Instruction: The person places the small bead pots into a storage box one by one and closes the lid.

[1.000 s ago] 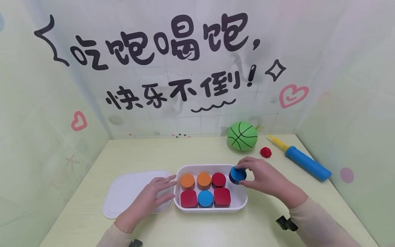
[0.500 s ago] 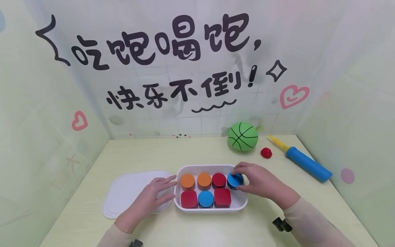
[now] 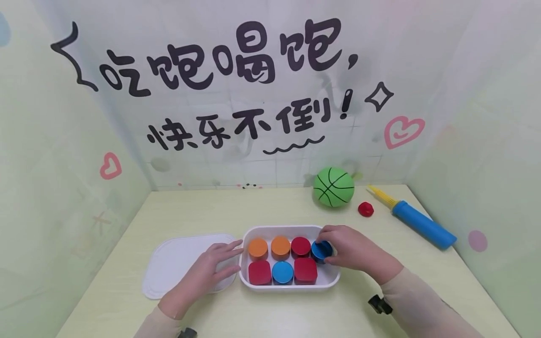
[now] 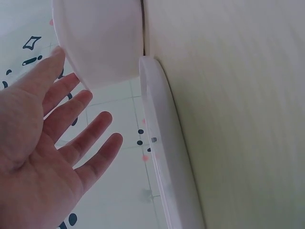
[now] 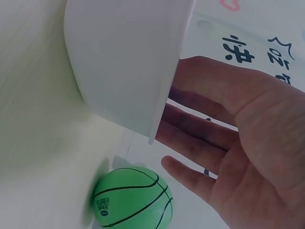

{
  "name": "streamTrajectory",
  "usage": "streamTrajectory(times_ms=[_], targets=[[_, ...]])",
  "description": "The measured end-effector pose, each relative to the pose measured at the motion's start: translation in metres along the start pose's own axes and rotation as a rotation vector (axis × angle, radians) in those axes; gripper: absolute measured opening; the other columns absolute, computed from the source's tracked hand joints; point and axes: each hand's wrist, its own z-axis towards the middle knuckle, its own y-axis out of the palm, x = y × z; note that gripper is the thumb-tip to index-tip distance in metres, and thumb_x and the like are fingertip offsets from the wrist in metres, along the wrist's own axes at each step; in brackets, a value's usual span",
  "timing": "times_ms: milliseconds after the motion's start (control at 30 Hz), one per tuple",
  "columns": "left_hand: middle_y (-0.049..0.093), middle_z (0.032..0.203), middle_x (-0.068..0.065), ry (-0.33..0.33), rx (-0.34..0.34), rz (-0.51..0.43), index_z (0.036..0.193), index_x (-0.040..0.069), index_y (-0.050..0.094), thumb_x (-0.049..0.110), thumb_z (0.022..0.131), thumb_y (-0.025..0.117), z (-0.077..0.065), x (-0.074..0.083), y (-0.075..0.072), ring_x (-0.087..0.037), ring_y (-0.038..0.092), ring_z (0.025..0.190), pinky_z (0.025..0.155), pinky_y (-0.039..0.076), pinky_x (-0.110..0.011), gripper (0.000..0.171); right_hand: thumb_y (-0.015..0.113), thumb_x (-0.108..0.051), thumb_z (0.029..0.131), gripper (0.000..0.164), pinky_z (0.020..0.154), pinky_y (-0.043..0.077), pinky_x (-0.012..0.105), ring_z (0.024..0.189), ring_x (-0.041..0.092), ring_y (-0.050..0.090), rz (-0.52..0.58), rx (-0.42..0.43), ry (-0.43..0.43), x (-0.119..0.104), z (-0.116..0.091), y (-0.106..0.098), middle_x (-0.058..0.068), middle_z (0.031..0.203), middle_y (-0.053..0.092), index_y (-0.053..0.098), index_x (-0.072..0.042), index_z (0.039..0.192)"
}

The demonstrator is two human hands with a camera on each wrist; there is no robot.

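A white oblong box (image 3: pixel 289 288) holds coloured blocks in two rows. Its back row has two orange round blocks (image 3: pixel 281 246), a red round block (image 3: pixel 301 245) and, at the right end, a dark blue round block (image 3: pixel 321 252). My right hand (image 3: pixel 350 246) grips this last block, its fingers reaching over the rim; the right wrist view hides the block behind the box wall (image 5: pixel 126 62). In front sit two red square blocks (image 3: pixel 259 272) with a light blue round block (image 3: pixel 282 272) between them. My left hand (image 3: pixel 209 265), fingers spread, touches the box's left rim with its fingertips.
A white lid (image 3: pixel 175 258) lies flat left of the box, partly under my left hand. Towards the back right are a green ball (image 3: pixel 334 187) with basketball lines, a small red object (image 3: pixel 365 209) and a blue and yellow hand pump (image 3: pixel 422 226).
My right hand has moved left and down with the dark blue block, from the box's right rim into the back row beside the red round block. The left hand has stayed put.
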Motion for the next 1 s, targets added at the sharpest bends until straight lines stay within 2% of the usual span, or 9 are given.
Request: streamTrajectory(times_ms=[200,467,667,767,1000], targets=[[0.057,0.153,0.003,-0.007,-0.002,0.0,0.14,0.022,0.067,0.033,0.092,0.078,0.001,0.0,0.0,-0.029,0.056,0.134,0.105,0.055,-0.053,0.05,0.095,-0.017,0.073,0.044,0.084,0.063,0.037,0.099,0.018,0.066,-0.02,-0.028,-0.013,0.001,0.005,0.003,0.002,0.109,0.073,0.077,-0.011,0.114],[0.057,0.153,0.003,0.0,0.0,-0.011,0.14,0.023,0.067,0.036,0.093,0.076,0.001,-0.001,0.0,-0.029,0.056,0.135,0.105,0.054,-0.054,0.05,0.094,-0.018,0.074,0.046,0.089,0.058,0.041,0.104,0.02,0.062,-0.055,-0.075,0.054,0.0,0.01,0.009,0.0,0.112,0.073,0.077,-0.014,0.115],[0.059,0.152,0.002,0.023,0.016,-0.005,0.139,0.021,0.068,0.036,0.093,0.076,0.0,-0.001,0.002,-0.029,0.058,0.131,0.103,0.055,-0.054,0.049,0.094,-0.018,0.074,0.046,0.093,0.058,0.044,0.108,0.022,0.063,-0.052,-0.083,0.065,-0.003,0.007,0.008,0.003,0.117,0.072,0.077,-0.013,0.117],[0.06,0.151,0.0,0.043,0.031,-0.002,0.138,0.019,0.069,0.034,0.092,0.078,-0.001,-0.001,0.003,-0.03,0.059,0.129,0.101,0.056,-0.054,0.049,0.094,-0.019,0.075,0.049,0.095,0.06,0.047,0.113,0.026,0.064,-0.031,-0.031,0.077,-0.003,0.003,0.005,0.006,0.123,0.07,0.076,-0.012,0.12],[0.059,0.151,0.0,0.053,0.04,0.009,0.138,0.019,0.068,0.033,0.092,0.078,0.0,0.0,0.002,-0.03,0.058,0.13,0.102,0.056,-0.054,0.049,0.089,-0.027,0.082,0.049,0.099,0.058,0.054,0.127,0.032,0.06,0.082,0.206,0.158,0.011,-0.018,0.006,0.006,0.136,0.065,0.073,-0.017,0.127]])
